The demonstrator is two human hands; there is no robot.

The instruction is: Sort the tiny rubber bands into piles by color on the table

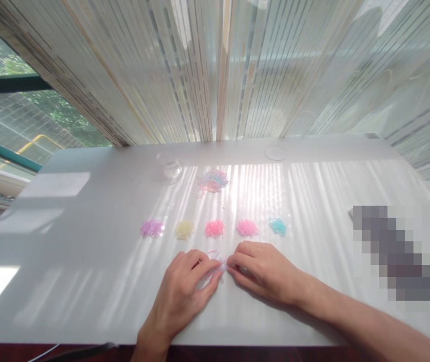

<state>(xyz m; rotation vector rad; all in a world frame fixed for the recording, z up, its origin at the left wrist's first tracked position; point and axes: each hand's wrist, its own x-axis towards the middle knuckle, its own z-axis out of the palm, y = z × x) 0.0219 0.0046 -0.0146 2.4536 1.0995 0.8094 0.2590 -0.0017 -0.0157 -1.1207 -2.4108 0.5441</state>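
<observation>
My left hand (188, 284) and my right hand (262, 266) meet near the table's front middle, fingertips pinched around a small bunch of pale loops (215, 255). Part of the bunch is hidden by my fingers. Just beyond my hands lies a row of small piles: purple (152, 228), yellow (185, 229), red-pink (215, 229), pink (247, 228) and turquoise (277, 226). Farther back is a loose pile of mixed-colour loops (213, 182).
A clear round container (172, 170) stands behind the piles on the white table (97, 251), and a clear round lid (276, 153) lies at the back. A blurred-out object (399, 256) is on the right. Striped curtains (215, 70) hang beyond the far edge.
</observation>
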